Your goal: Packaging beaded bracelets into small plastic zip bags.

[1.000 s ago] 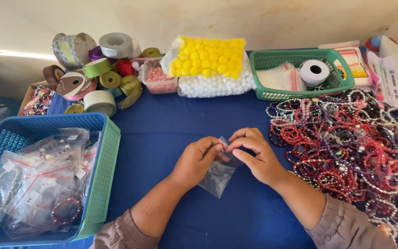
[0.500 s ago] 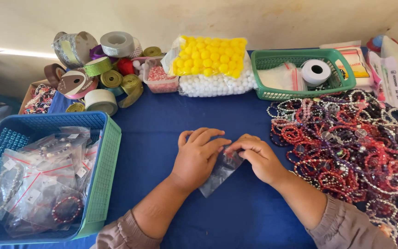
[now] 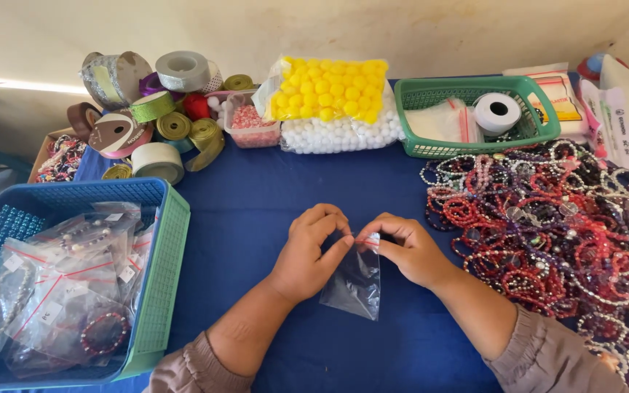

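A small clear zip bag [image 3: 354,280] with something dark inside hangs above the blue tablecloth [image 3: 256,211]. My left hand [image 3: 307,251] and my right hand [image 3: 409,251] both pinch its top edge, thumbs and forefingers meeting at the seal. To the right lies a big heap of beaded bracelets [image 3: 555,225] in red, pink, purple and white. At the left stands a blue basket [image 3: 158,291] with several bagged bracelets [image 3: 60,284].
At the back are ribbon rolls [image 3: 154,109], a small tub of pink beads [image 3: 252,124], a bag of yellow and white pompoms [image 3: 333,102] and a green basket [image 3: 427,149] holding empty bags and a white tape roll [image 3: 498,113]. Packets lie at the far right [image 3: 613,124].
The bag was pressed flat on the cloth under my left palm half a second ago. Now both hands hold it upright by its top edge.
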